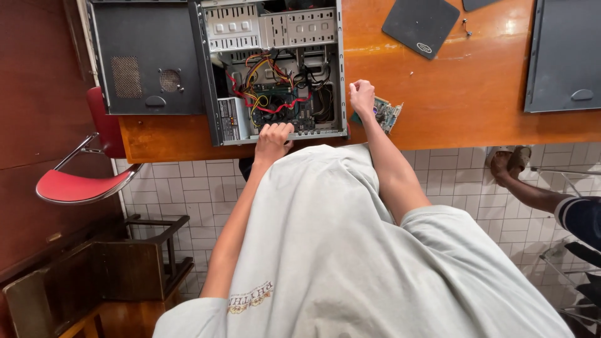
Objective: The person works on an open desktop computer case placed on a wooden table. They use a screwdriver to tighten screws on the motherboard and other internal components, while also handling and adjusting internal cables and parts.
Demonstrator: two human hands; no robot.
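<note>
Currently, L hand (273, 137) fingers curl on the PC case (275, 69) rim, near the motherboard (282, 103). R hand (362, 97) pinches the card (385, 114) on the desk (476, 81), beside the case. Judged step: card handling; next calls for slot alignment.

Far left of the left grip (272, 139), flat on the orange worktop (476, 94): a dark metal side panel (147, 57) with two vent grilles. Beyond the right grip (362, 97), up and to its right: a dark square mouse pad (421, 25), with small screws (466, 25) just beside it. Further right: a second dark panel (566, 56). Below and left of the left grip, on the white tiled floor (188, 184): a red chair (81, 184) and a wooden chair (134, 263). Low to the right of the right grip: another person's striped sleeve (579, 216).
</note>
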